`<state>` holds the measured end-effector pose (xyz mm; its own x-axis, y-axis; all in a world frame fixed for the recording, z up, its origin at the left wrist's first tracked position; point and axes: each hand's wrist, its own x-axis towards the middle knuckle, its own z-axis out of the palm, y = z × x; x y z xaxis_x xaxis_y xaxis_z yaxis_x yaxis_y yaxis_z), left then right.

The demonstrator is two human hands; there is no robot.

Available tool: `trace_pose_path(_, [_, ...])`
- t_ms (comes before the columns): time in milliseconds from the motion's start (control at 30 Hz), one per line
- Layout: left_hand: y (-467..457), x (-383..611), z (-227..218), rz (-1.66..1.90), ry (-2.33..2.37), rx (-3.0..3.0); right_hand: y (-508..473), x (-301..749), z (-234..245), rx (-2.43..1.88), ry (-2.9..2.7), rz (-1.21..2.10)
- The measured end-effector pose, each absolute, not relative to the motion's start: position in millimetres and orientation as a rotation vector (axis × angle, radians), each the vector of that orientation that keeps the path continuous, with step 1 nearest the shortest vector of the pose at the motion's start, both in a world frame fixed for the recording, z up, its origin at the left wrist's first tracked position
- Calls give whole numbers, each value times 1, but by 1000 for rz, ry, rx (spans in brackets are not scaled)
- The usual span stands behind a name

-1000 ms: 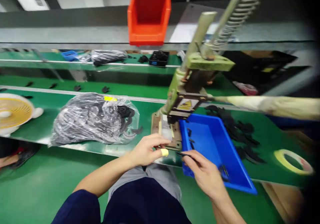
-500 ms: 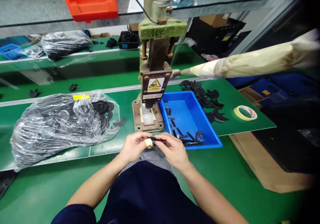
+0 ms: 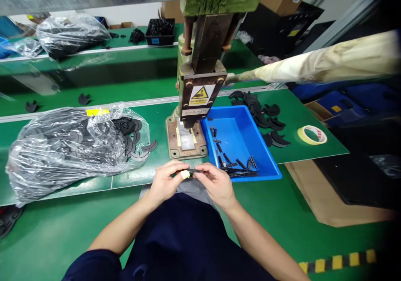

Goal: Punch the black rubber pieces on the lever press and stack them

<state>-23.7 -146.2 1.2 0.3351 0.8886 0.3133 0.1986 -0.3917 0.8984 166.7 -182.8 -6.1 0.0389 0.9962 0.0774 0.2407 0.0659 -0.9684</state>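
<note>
Between my two hands, just in front of the bench edge, is a small thin black part (image 3: 194, 170), mostly covered by my fingers. My left hand (image 3: 167, 181), with yellow tape around its thumb, pinches the part's left end. My right hand (image 3: 216, 183) grips the other end between thumb and fingers. Straight ahead of them stands a green hand press (image 3: 203, 80) with a warning label, its metal base (image 3: 173, 141) bearing a pale fixture plate. To the right of the base, a blue bin (image 3: 241, 135) holds several small black strips.
A clear plastic bag (image 3: 62, 155) of black curved parts lies at left. More curved parts (image 3: 258, 112) lie behind the bin, near a tape roll (image 3: 312, 135). The press's wrapped lever (image 3: 313, 62) reaches out to the right. A black tray (image 3: 160, 32) sits on the far bench.
My view has shifted, so the press appears larger and the red bin above is mostly out of frame. Both hands stay together on the black part, their fingers slightly shifted.
</note>
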Motion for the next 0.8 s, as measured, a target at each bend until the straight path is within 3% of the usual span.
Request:
trace_pose_path(367, [-150,-26,-14,1070,1037,1642,-183,163,-6,-1369,-1358,1039])
trace_pose_path(567, [-145,-30,-10,1163,943,1832,-179,163,-5,-1352,-1315,1096])
trace_pose_path(800, [-142,-27,-5,1183,768,1998,-173,157,-8,-1193,-1068,1385])
